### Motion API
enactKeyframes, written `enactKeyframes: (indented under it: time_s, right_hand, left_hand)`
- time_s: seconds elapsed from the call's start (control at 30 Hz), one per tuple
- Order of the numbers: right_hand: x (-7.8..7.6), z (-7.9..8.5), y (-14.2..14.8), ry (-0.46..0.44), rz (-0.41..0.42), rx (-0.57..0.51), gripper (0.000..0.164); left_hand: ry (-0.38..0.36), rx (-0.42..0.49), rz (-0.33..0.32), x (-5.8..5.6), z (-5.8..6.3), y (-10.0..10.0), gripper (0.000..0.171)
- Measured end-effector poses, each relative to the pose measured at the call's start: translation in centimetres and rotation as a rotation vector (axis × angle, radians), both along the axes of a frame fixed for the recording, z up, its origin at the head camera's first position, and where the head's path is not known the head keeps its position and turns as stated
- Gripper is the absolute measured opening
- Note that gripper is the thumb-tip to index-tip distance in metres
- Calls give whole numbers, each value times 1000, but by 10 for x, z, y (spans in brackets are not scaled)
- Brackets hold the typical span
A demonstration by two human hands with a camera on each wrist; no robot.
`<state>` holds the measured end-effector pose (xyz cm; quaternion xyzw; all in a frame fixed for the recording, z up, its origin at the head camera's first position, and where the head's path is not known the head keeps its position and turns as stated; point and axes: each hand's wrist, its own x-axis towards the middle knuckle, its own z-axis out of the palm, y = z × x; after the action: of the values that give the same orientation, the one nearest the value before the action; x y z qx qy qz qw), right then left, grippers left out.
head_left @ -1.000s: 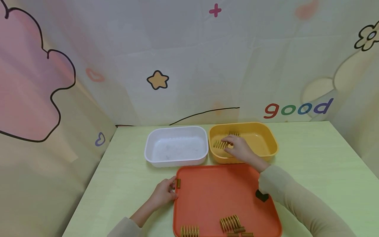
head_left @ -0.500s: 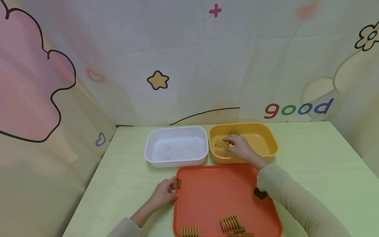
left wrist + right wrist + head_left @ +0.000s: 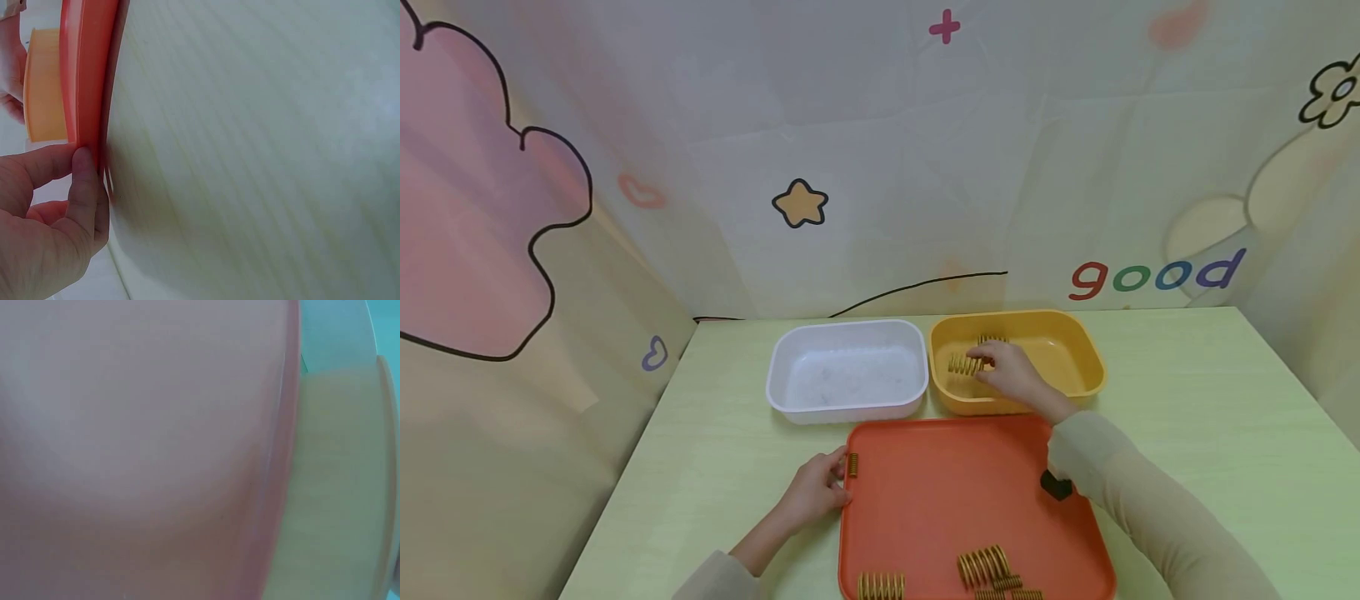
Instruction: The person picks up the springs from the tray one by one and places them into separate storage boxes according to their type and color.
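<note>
In the head view my right hand is inside the yellow bin, its thumb and fingertips pinching the right end of a large brass coil spring. Behind it, a second coil spring lies in the same bin, partly hidden by the hand. My left hand grips the left rim of the orange tray; the left wrist view shows its thumb and fingers on that rim. Beside those fingers a small spring lies along the tray's edge. The right wrist view shows no fingers clearly.
A white bin stands left of the yellow one. Near the tray's front lie a large spring, another large spring and several small springs. A dark object sits under the right sleeve. A printed curtain hangs behind the table.
My right hand has shifted slightly to the right within the yellow bin, and the pinched spring has moved with it. The left hand and the tray have stayed in place.
</note>
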<state>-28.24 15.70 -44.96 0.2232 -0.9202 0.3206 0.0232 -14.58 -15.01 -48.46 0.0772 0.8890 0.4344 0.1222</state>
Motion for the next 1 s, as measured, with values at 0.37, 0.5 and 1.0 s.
enactKeyframes:
  time_s: [0.37, 0.5, 1.0]
  right_hand:
    - [-11, -2, 3, -42, -1, -18, 31]
    - [-15, -3, 4, -55, 11, -14, 31]
    - [-24, -7, 8, -157, 62, -2, 30]
  left_hand:
    - [-6, 10, 3, -1, 0, 0, 69]
    - [-8, 10, 0, -1, 0, -1, 68]
    - [-20, 14, 1, -1, 0, -1, 69]
